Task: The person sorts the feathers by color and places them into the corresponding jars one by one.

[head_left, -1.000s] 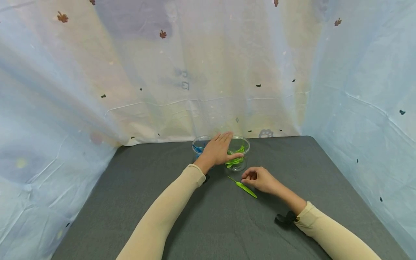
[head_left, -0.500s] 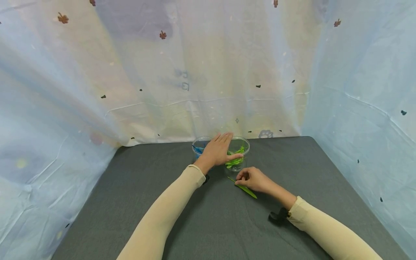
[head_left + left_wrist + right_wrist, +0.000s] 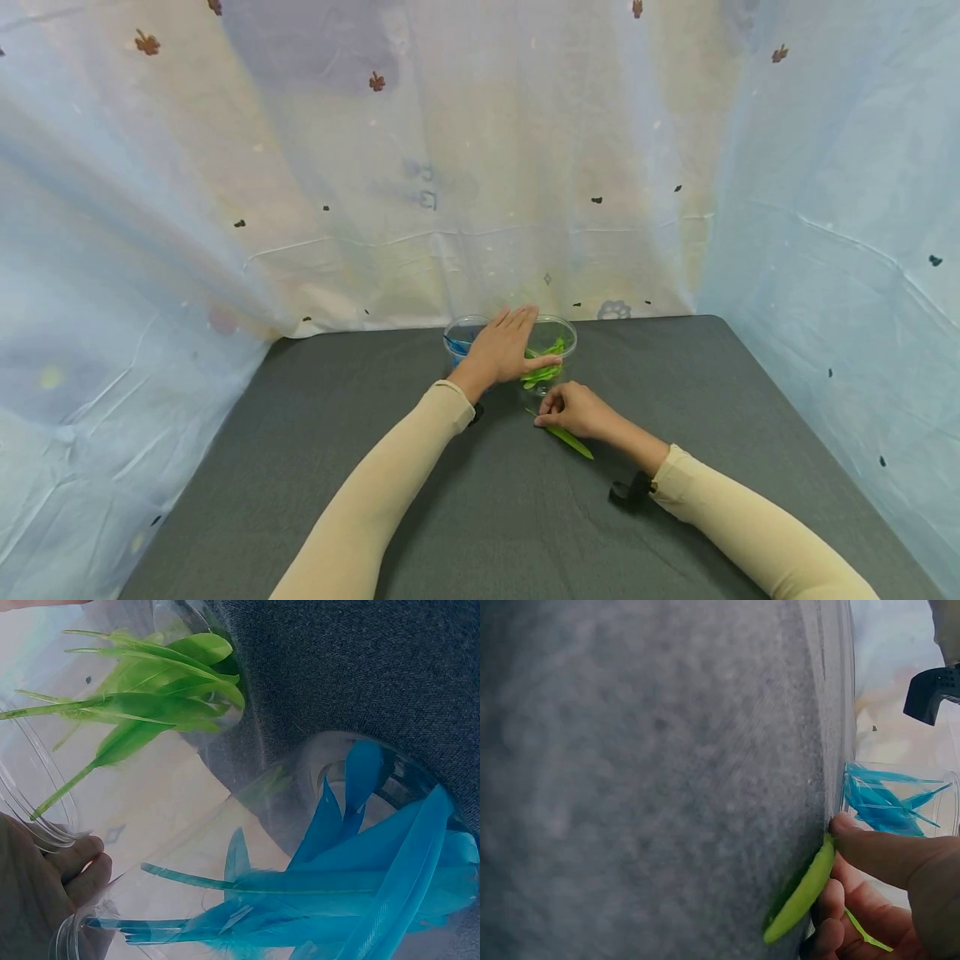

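A single green feather [image 3: 573,444] lies on the dark cloth. The thumb and fingers of my right hand [image 3: 581,412] pinch it near its quill end; in the right wrist view the vane of the feather [image 3: 804,894] extends past the thumb. My left hand [image 3: 498,350] lies across the rims of two clear plastic cups, fingers straight and thumb spread over the right one. Blue feathers [image 3: 352,892] fill the left cup [image 3: 446,348], partly hidden by the hand. The right cup [image 3: 573,340] contains several green feathers [image 3: 161,690].
Dark grey cloth [image 3: 315,433] covers the table. A pale patterned curtain [image 3: 480,167] hangs right behind the cups, with more curtain [image 3: 847,250] along the sides. A black strap [image 3: 630,492] is on the right wrist.
My right hand has moved left along the green feather toward its quill end, and its fingertips have come together there. The left hand and both cups stay in place.
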A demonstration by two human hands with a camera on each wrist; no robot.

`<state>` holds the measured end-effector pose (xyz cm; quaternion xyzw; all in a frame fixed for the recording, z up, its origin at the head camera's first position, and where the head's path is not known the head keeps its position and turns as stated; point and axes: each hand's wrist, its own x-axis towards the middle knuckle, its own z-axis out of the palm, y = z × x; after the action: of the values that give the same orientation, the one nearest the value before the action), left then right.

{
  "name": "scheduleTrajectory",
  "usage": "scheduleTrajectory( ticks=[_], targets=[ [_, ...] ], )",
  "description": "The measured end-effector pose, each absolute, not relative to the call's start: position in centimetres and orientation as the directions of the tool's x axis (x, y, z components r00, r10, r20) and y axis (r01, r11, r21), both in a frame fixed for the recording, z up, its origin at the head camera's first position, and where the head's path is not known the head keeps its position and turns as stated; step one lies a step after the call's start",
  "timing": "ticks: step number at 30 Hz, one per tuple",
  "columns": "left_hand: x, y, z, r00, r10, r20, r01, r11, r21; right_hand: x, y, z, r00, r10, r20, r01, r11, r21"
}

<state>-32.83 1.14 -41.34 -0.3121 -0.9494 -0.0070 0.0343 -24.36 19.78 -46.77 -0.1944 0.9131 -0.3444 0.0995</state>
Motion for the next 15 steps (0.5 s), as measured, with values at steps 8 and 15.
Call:
scheduleTrajectory(
  ticks=[8, 15],
  targets=[
    [-32.9, 1.1, -41.4, -0.809, 0.585, 0.064, 0.586, 0.81, 0.004, -24.1, 20.1, -46.8, -0.883, -0.468, -0.028, -0.334, 0.67, -0.663],
    [-32.9, 1.2, -41.4, -0.81, 0.583, 0.053, 0.584, 0.811, 0.004, -23.5, 21.1, -46.3, -0.874, -0.486, -0.022, -0.343, 0.647, -0.681]
  ],
)
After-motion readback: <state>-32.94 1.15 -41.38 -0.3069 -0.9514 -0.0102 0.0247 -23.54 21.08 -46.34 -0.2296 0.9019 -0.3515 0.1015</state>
